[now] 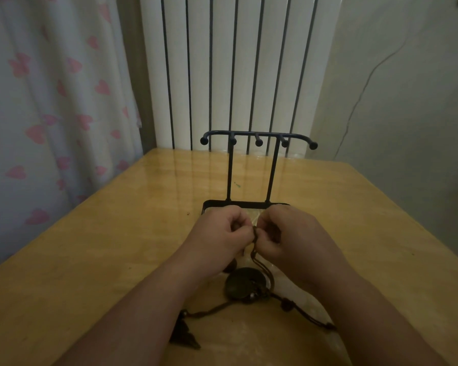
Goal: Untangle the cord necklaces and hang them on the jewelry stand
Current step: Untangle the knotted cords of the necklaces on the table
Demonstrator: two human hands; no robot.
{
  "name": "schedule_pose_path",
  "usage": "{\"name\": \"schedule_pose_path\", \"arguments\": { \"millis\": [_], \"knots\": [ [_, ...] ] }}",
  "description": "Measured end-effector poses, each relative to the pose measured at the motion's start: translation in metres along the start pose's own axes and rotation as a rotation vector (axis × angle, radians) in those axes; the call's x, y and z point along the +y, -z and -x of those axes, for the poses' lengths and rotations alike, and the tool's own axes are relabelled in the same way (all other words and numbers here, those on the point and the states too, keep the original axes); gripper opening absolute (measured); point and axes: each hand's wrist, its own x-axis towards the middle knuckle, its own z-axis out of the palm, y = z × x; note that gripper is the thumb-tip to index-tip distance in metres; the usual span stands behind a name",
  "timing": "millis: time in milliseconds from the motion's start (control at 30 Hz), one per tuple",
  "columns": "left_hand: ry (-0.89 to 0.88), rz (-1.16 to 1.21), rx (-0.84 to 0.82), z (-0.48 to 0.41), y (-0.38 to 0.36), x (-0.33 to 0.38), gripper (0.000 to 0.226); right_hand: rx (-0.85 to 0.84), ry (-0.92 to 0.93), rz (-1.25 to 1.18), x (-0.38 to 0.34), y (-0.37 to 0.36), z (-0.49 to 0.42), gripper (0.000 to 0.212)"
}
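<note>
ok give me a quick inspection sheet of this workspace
surface: glossy wooden table, with a small green mark by the stand.
job's things: black stand upright, all five hooks bare; cords bunched between the hands; round pendant and tassel lying on the table.
clutter: one tiny speck left of the stand's base.
grippers: left hand and right hand both pinch the cords.
cables: thin wire running down the right wall.
surroundings: radiator behind the table, heart-print curtain at left.
</note>
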Motion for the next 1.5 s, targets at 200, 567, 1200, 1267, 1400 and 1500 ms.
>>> {"name": "schedule_pose_path", "arguments": {
  "millis": [200,567,1200,1267,1400,1500],
  "knots": [
    [-0.010,-0.034,0.006,0.001,-0.002,0.000,0.018,-0.025,-0.003,0.018,-0.001,0.001,-0.001,0.004],
    [-0.056,-0.067,-0.002,0.000,-0.001,-0.002,0.022,-0.040,0.000,0.009,-0.001,-0.001,0.000,0.006],
    [0.060,0.260,-0.185,0.001,0.003,-0.005,0.026,0.041,-0.136,-0.452,0.000,-0.013,0.002,0.010],
    [0.063,0.284,-0.189,0.000,0.003,-0.005,0.028,0.058,-0.149,-0.511,-0.001,-0.014,0.002,0.014],
    [0.072,0.278,-0.138,-0.001,0.003,-0.005,0.026,0.087,-0.137,-0.495,0.001,-0.014,0.002,0.013],
    [0.044,0.197,-0.083,-0.001,0.004,-0.005,0.024,0.124,-0.087,-0.353,0.003,-0.013,0.003,0.006]
  ]
}}
